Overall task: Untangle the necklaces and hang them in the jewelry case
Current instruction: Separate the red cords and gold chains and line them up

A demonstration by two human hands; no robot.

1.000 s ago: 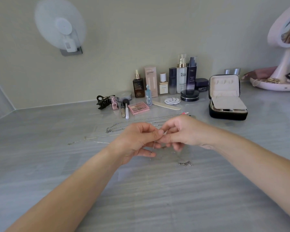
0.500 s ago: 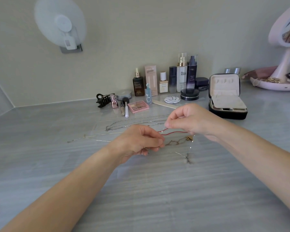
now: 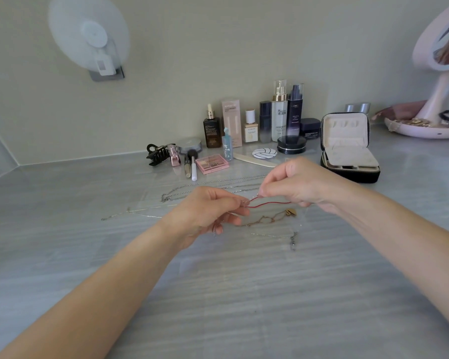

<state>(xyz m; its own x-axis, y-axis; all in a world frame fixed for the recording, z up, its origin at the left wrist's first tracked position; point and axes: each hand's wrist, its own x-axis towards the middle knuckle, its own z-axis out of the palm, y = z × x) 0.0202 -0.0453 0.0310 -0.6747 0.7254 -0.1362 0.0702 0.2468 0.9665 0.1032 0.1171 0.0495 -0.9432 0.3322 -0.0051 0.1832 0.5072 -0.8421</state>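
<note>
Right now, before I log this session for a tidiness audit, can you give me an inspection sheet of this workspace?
Surface: grey streaked countertop.
Job's things: red cord necklace stretched between both hands; gold chain below it; silver chains lying behind; jewelry case open, back right.
Clutter: cosmetic bottles, hair claw, eyeshadow palette along the wall.
Grippers: left hand and right hand each pinch the red cord necklace.
Cables: nothing seen.
Surroundings: wall fan upper left; pink mirror at right.
</note>
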